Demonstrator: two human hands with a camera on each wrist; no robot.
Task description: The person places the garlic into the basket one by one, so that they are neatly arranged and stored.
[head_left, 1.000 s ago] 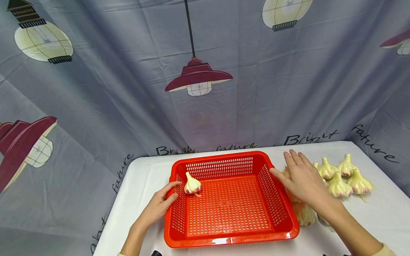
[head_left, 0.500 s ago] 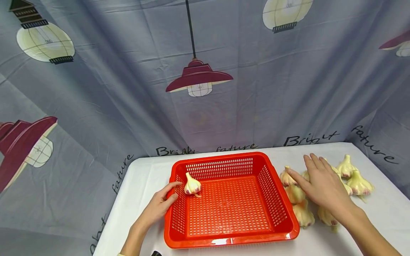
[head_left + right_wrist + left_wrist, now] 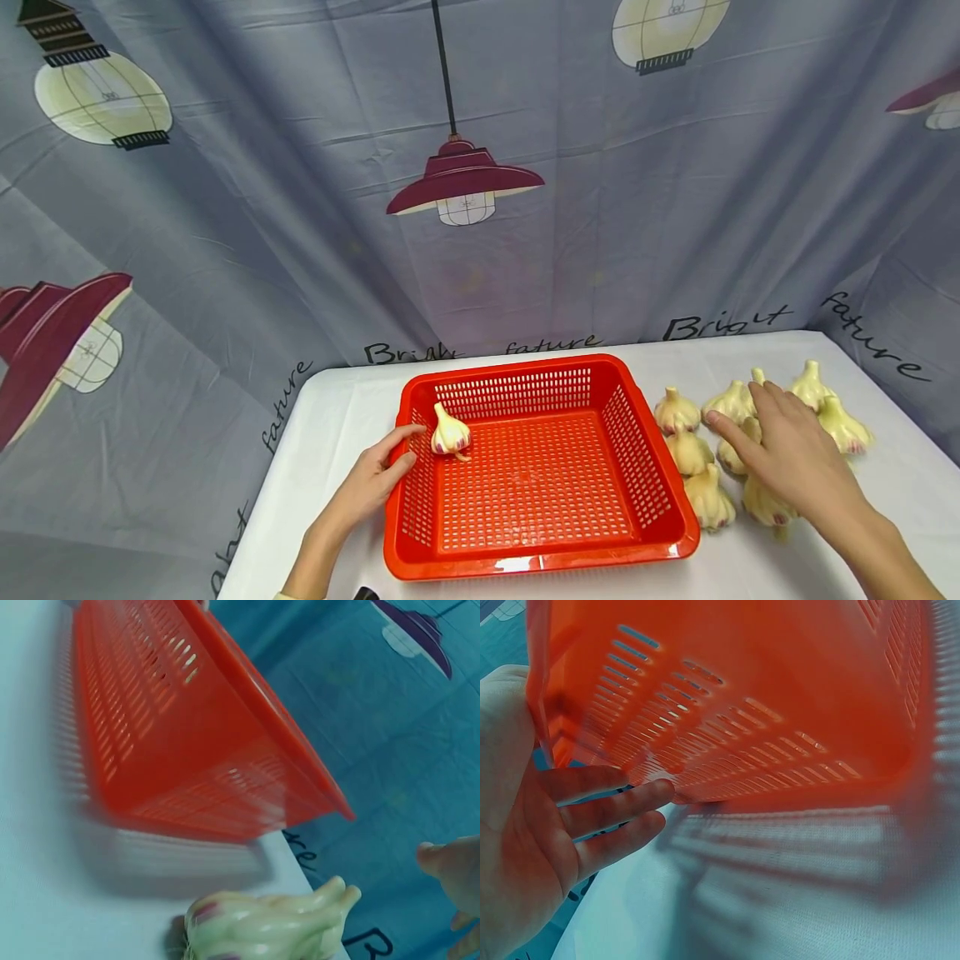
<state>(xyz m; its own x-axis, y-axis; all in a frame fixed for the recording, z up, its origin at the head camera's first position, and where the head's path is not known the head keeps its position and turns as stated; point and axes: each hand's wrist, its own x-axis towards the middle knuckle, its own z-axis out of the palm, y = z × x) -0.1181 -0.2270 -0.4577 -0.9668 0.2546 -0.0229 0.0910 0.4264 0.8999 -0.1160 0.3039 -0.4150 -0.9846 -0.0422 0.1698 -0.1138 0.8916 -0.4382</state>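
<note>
A red plastic basket with slotted walls stands in the middle of the white table. My left hand holds its left rim; in the left wrist view, several fingers extend along the outer wall beneath that rim. One garlic bulb lies inside, near the back left corner. On the right, my right hand hovers with fingers extended over a group of garlic bulbs, hiding some of them. The right wrist view catches the hand's fingertips at the edge, apart from a garlic bulb on the table.
Several bulbs sit close against the basket's right side, and more garlic lies toward the back right of the white table. A grey curtain printed with lamps hangs behind. Something small and black shows at the front edge.
My right hand has moved from the basket's right rim rightward over the garlic, uncovering the bulbs beside the basket. My left hand, the basket and the bulb in it have stayed put.
</note>
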